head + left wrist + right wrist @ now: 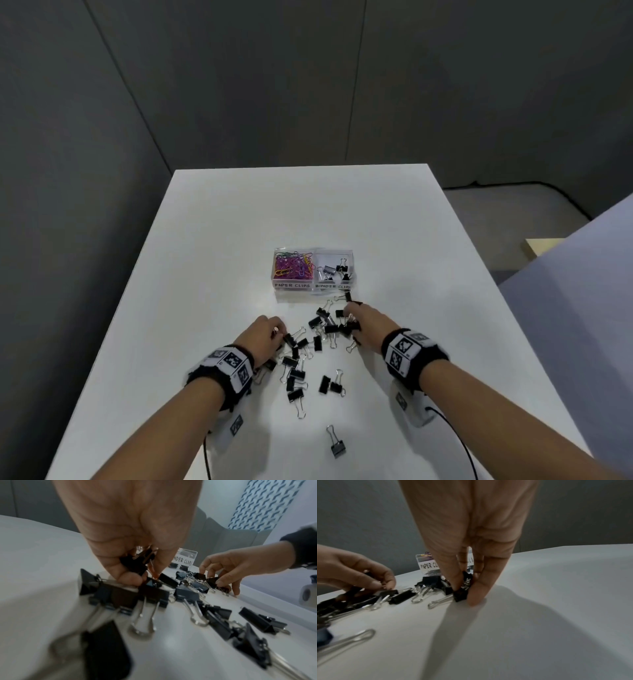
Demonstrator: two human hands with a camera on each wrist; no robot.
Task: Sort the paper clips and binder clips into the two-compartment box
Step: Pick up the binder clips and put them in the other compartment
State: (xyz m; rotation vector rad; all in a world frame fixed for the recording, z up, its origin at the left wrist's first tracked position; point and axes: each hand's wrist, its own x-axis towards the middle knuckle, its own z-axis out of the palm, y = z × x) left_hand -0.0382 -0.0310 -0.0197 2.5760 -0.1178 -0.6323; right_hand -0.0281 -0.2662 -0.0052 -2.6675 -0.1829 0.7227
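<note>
A clear two-compartment box [312,287] stands mid-table; its left half holds coloured paper clips [293,267], its right half a few black binder clips [334,269]. Several black binder clips [298,373] lie scattered on the table in front of it. My left hand [270,334] is down at the left of the pile, fingers curled round binder clips [137,562] gathered in the palm. My right hand [359,322] is at the pile's right side, thumb and fingers pinching a binder clip [462,595] against the table.
The white table [428,274] has bare surface to the left, right and behind the box. One binder clip [337,445] lies alone near the front edge. Grey walls stand behind; a cable runs along the floor at right.
</note>
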